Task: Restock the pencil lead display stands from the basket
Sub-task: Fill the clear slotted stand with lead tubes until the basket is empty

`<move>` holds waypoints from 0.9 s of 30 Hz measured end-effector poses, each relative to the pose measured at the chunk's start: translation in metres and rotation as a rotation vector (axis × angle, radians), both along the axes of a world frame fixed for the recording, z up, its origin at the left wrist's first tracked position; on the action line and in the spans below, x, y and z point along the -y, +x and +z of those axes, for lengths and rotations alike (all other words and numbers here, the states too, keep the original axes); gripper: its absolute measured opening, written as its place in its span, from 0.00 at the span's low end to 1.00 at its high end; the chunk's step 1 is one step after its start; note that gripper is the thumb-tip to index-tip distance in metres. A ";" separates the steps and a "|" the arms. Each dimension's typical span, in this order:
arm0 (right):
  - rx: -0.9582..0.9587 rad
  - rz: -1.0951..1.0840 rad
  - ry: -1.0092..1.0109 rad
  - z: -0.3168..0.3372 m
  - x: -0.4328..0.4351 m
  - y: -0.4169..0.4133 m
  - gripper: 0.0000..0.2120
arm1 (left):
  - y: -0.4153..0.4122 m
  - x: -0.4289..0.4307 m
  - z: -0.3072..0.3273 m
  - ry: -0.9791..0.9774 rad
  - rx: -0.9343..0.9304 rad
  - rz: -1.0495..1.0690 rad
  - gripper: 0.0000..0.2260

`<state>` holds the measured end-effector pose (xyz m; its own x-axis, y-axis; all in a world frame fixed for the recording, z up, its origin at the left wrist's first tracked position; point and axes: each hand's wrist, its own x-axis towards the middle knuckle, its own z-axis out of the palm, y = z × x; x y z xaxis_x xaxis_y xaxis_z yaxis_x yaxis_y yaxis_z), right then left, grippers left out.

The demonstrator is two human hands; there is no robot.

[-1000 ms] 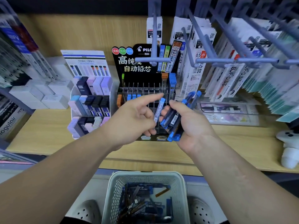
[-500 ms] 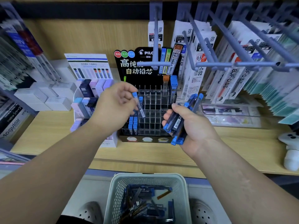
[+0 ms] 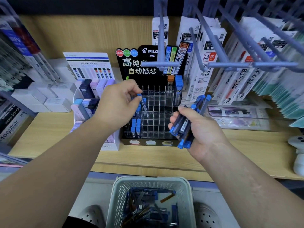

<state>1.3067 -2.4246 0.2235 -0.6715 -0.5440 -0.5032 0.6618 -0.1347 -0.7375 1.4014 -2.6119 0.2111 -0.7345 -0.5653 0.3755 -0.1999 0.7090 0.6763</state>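
Left hand (image 3: 117, 106) is pinching one blue-capped lead case (image 3: 142, 102) over the Pilot stand's (image 3: 158, 116) left slots; should be lowering it upright. Right hand (image 3: 197, 127) is gripping the spare bundle (image 3: 185, 124).

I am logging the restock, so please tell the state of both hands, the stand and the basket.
display stand: most slots empty, some filled.
left hand: pinches one lead case over the stand's left slots.
right hand: grips a bundle of lead cases.
basket: holds loose lead cases.
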 end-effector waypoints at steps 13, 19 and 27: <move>0.003 0.007 -0.002 0.002 -0.001 0.002 0.02 | -0.009 0.002 -0.007 -0.272 0.102 -0.024 0.05; 0.047 0.033 -0.007 0.003 -0.002 0.000 0.03 | 0.002 0.006 0.000 -0.198 0.155 -0.049 0.12; 0.011 0.219 0.017 0.001 0.003 0.008 0.08 | 0.003 -0.043 0.027 0.446 0.133 -0.237 0.09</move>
